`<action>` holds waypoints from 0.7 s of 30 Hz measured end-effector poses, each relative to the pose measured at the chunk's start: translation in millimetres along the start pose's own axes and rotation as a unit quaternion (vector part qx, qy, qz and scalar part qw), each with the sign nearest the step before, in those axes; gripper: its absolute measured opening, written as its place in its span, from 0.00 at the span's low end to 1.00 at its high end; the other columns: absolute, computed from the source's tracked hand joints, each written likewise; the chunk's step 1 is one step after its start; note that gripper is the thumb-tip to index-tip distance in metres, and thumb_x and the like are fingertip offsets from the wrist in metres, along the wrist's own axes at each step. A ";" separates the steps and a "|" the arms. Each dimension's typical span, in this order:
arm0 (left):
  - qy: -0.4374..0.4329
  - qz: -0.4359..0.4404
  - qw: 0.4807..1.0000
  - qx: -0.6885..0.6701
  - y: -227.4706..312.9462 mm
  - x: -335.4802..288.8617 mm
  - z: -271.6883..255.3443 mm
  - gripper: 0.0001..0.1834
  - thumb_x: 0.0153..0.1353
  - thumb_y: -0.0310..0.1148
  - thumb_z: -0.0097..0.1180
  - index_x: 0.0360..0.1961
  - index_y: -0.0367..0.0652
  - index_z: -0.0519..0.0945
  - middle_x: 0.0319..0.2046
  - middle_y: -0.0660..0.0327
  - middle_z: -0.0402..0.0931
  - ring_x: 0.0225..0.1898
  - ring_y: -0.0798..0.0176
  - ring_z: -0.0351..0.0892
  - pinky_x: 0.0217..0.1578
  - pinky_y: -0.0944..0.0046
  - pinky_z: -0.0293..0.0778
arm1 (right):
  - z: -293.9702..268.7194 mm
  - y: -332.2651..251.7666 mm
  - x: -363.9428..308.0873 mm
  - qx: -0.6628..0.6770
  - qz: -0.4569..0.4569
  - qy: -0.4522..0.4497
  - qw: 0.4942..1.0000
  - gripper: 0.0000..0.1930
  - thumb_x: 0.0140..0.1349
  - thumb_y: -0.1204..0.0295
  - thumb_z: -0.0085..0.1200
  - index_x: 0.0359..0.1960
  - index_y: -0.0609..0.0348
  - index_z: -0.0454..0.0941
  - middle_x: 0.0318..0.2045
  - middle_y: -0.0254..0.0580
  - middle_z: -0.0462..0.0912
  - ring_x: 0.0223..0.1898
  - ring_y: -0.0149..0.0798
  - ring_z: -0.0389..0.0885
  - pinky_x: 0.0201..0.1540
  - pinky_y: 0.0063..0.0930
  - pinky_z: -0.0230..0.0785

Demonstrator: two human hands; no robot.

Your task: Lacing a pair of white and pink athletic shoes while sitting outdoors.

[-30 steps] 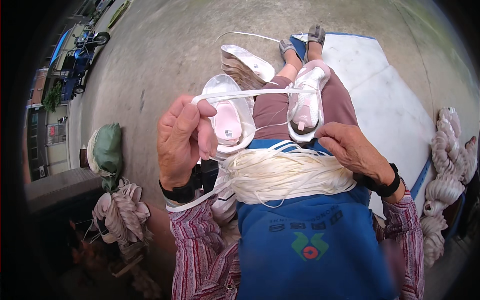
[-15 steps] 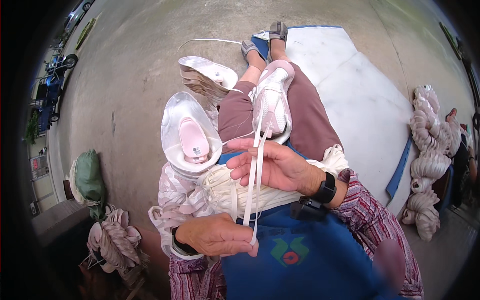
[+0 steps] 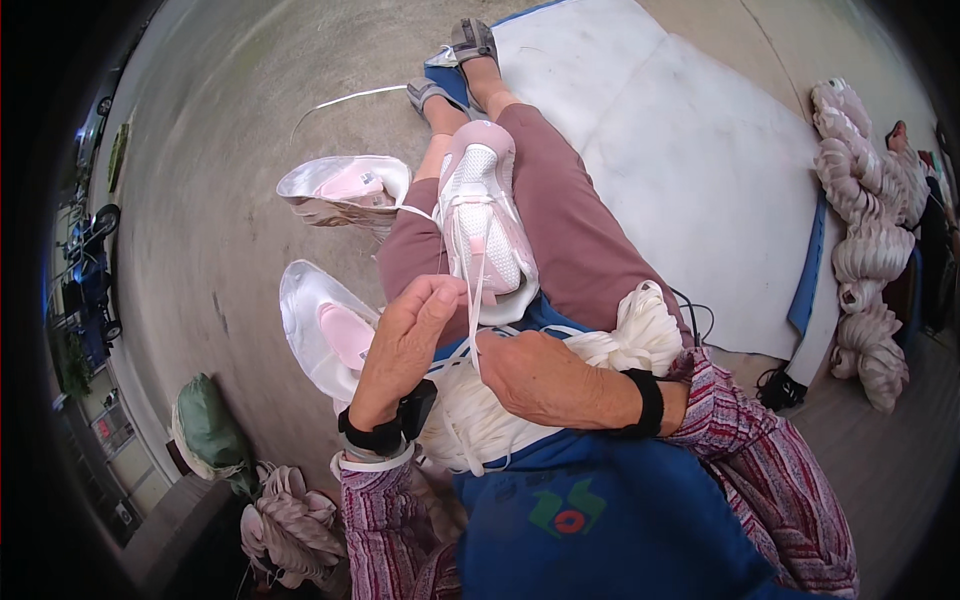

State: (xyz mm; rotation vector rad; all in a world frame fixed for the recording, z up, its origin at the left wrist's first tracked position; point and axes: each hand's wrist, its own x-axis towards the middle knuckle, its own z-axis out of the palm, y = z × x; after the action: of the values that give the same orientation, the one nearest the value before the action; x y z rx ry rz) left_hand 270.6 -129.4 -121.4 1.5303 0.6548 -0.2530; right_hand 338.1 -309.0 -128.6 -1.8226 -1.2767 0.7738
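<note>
Across my thighs lies a white and pink sneaker upper (image 3: 478, 200), toe pointing away from me. White shoelace strands (image 3: 474, 315) run from its lacing area down between my hands. My left hand (image 3: 410, 325) is at the near left of the upper, thumb and fingers pinched together on the shoelace. Just below and to the right, my right hand (image 3: 540, 375) is closed on the lace's lower part, its fingertips partly hidden behind the knuckles. Under my hands a thick bundle of off-white laces (image 3: 645, 325) stretches over my lap, on top of a blue apron (image 3: 610, 510).
Left of my legs stand nested stacks of shoe uppers, a nearer stack (image 3: 310, 320) and a farther stack (image 3: 345, 190). A white sheet (image 3: 680, 170) lies on the right. More bundled uppers (image 3: 870, 250) are at far right, others (image 3: 290, 520) at lower left beside a green sack (image 3: 210, 425).
My left hand has risen from the lap to the near end of the upper. My right hand has turned from spread fingers to a closed grip, lower down. The view has swung right.
</note>
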 end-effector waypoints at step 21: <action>0.028 -0.037 0.927 -0.373 -21.1 -0.5 -24.3 0.11 0.72 0.35 0.41 0.35 0.42 0.71 0.12 0.73 0.55 0.14 0.73 0.57 0.32 0.64 0.73 | -93.3 41.9 -10.2 0.148 0.219 -0.033 0.964 0.12 0.68 0.68 0.43 0.34 0.66 0.74 0.24 0.50 0.75 0.26 0.50 0.74 0.33 0.37 0.68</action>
State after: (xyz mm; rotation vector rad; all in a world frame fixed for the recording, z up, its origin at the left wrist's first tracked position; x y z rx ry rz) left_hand 253.1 -107.2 -136.7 0.7825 0.7435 -0.0035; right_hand 431.4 -350.0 -114.9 -1.8575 -0.7470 1.2040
